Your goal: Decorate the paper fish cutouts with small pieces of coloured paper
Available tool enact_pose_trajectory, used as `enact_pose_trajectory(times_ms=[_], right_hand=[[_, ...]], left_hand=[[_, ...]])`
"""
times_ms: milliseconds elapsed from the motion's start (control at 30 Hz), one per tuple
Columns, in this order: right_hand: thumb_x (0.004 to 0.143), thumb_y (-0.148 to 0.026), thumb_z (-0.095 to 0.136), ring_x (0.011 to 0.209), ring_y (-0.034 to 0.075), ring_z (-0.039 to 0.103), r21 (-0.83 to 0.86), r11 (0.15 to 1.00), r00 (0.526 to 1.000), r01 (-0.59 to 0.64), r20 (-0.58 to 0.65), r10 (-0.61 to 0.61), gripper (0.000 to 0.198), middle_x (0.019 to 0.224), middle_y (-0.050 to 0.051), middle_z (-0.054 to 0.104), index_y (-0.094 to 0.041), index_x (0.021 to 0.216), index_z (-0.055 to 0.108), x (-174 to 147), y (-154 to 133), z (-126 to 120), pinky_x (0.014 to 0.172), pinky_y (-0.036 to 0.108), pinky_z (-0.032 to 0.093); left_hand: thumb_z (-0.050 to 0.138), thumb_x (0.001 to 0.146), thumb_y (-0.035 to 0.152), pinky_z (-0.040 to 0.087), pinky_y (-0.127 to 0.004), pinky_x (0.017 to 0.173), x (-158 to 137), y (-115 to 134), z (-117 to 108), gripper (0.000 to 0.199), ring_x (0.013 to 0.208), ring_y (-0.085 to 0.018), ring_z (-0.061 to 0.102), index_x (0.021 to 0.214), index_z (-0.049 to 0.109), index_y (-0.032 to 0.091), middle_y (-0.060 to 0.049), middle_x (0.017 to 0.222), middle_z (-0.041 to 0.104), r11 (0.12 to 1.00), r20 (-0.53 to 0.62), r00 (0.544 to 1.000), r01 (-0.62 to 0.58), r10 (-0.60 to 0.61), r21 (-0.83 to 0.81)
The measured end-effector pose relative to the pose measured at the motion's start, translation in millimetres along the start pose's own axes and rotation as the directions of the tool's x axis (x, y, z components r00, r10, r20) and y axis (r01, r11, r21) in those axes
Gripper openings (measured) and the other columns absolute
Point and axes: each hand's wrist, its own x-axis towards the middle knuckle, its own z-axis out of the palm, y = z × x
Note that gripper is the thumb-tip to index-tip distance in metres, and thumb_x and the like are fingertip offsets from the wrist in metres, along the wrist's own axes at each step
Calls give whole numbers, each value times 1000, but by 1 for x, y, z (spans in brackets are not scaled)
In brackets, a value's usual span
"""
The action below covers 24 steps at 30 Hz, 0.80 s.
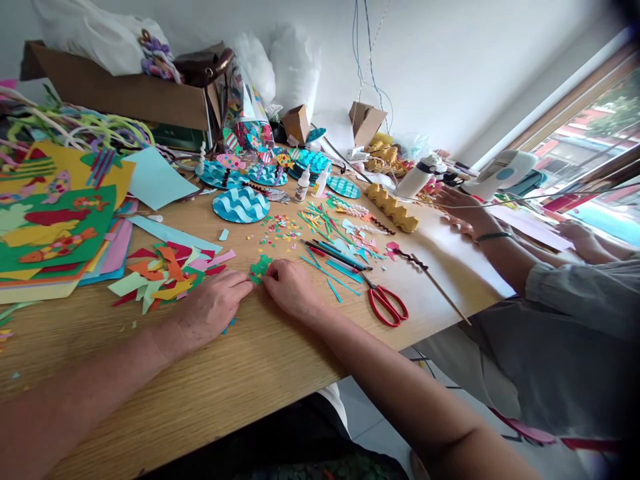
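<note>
Left hand point(213, 303) and right hand point(293, 287) meet at a small green paper piece point(259, 268) dotted with colored bits, each with its fingers curled in and drawn together, gripping opposite edges of it; the thumbs are largely hidden, so I cannot tell exactly how they press. The piece sits directly between the two sets of fingertips, just above the wooden table point(225, 393). Just beyond the left hand and to its left lies a heap of mixed paper scraps point(173, 270), and a few blue bits point(230, 326) lie at its near side. Beyond both hands, small colored dots point(280, 230) are scattered, with a blue wave-patterned disc point(241, 205) and white glue bottles point(303, 185) farther off. To the right of the right hand lie thin blue strips point(333, 277), a bunch of pens point(337, 257) and, past these, red-handled scissors point(385, 307). Well apart on the right, a co-worker's hand point(460, 201) reaches over the same table.
</note>
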Motion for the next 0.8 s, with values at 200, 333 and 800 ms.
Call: enact_pose_trajectory(times_ms=[200, 333, 800], right_hand=[[78, -22, 45, 74, 15, 57, -18, 1000, 1000, -4, -16, 4, 18, 83, 6, 67, -17, 76, 62, -1, 0, 0, 61, 24, 34], [78, -21, 44, 75, 15, 58, -25, 1000, 1000, -3, -20, 2, 18, 83, 7, 67, -17, 76, 62, -2, -2, -1, 61, 24, 34], [76, -22, 43, 74, 17, 57, -77, 996, 998, 37, -49, -41, 16, 82, 8, 65, -16, 75, 58, -4, -4, -1, 61, 25, 35]], left_hand=[[34, 75, 3, 47, -38, 82, -2, 0, 1, 35, 92, -22, 54, 93, 60, 17, -8, 94, 60, 1000, -12, 1000, 7, -7, -18], [33, 75, 3, 46, -37, 81, -2, 1, 0, 34, 91, -21, 54, 90, 60, 17, -8, 93, 60, 1000, -11, 1000, 6, -6, -15], [34, 73, 2, 46, -38, 82, 1, 3, -2, 36, 94, -23, 53, 94, 60, 15, -9, 94, 59, 999, 21, 1000, -5, 4, 43]])
